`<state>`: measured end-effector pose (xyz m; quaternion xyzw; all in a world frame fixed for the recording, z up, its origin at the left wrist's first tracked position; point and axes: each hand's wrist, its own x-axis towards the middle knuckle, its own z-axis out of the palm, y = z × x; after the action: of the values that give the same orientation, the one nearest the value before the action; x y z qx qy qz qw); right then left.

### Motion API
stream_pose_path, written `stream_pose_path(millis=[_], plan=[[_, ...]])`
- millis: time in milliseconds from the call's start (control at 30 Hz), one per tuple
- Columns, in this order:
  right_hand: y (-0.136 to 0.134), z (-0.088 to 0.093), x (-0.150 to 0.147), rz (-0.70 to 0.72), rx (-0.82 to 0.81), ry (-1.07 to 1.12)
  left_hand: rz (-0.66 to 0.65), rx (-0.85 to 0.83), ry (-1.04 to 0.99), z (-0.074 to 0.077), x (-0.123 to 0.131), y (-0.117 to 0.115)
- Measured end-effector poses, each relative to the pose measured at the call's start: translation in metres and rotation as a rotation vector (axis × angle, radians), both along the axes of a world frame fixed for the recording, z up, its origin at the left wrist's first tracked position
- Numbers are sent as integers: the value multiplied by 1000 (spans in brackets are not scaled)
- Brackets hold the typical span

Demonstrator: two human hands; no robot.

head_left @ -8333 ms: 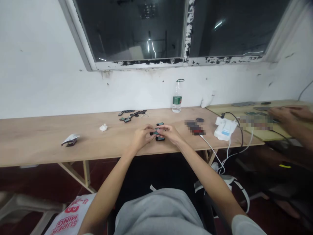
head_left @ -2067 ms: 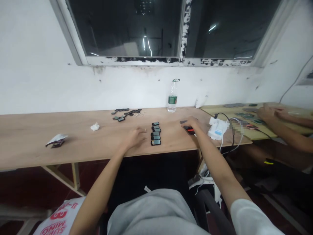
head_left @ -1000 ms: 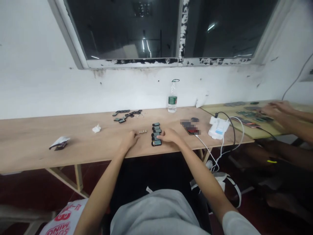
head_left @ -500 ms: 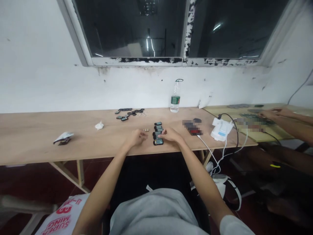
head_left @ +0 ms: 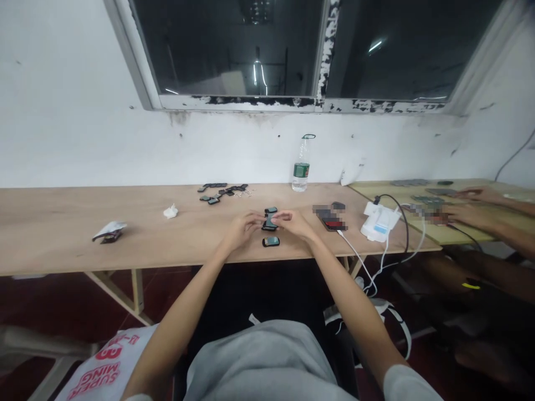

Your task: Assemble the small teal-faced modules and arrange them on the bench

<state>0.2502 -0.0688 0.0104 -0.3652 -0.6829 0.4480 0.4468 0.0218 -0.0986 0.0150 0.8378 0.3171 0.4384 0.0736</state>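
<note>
With the held piece taken as the centre of the dial, a small display module [head_left: 268, 221], black-framed with a grey-green screen, is placed between the two hands over the counter [head_left: 200, 242]. It is pinched near its right end by the grip of the right hand [head_left: 295, 224]. At nine o'clock, the bent fingers of the left hand [head_left: 241, 229] are held just beside it; whether that grip is closed on anything cannot be told.

A second module [head_left: 271, 210] is seen just beyond at twelve o'clock, partly covered, and a third module [head_left: 271, 241] is laid flat at six o'clock, near the front edge. A loose cluster of modules [head_left: 214, 199] is spread at ten o'clock. A water bottle [head_left: 301, 170] is stood upright at one o'clock. At three o'clock, a phone [head_left: 324, 216] is laid, with a white cable [head_left: 352, 247] attached.
</note>
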Motion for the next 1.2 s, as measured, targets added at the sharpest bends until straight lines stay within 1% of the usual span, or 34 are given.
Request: stream_pose_path(millis=[133, 233, 300, 400, 500, 633, 733, 800, 867, 1033, 1200], plan=[[-5, 2, -3, 19, 16, -9, 63, -60, -54, 0, 4, -3], [-5, 1, -5, 4, 15, 7, 119, -103, -111, 0, 7, -5], [-4, 0, -6, -7, 12, 15, 138, -170, -155, 1, 9, -6], [-3, -2, -5, 27, 11, 16, 105, -313, -248, 1, 10, -5], [-3, -3, -5, 59, 21, 23, 60, -401, -323, -3, 8, 0], [-2, -4, -6, 65, 33, 14, 45, -531, -342, -14, 5, 9], [-3, -4, -5, 63, 39, -34, 54, -594, -318, -19, 4, 13], [-4, -4, -5, 37, 38, -78, 59, -586, -258, -21, 4, 13], [-3, -6, -4, 6, 41, -128, 83, -539, -168, -22, 5, 12], [5, -17, -3, -8, 73, -226, 158, -431, 55, -22, 9, 6], [10, -22, 1, -54, 213, -372, 179, -355, 193, -21, 10, 2]])
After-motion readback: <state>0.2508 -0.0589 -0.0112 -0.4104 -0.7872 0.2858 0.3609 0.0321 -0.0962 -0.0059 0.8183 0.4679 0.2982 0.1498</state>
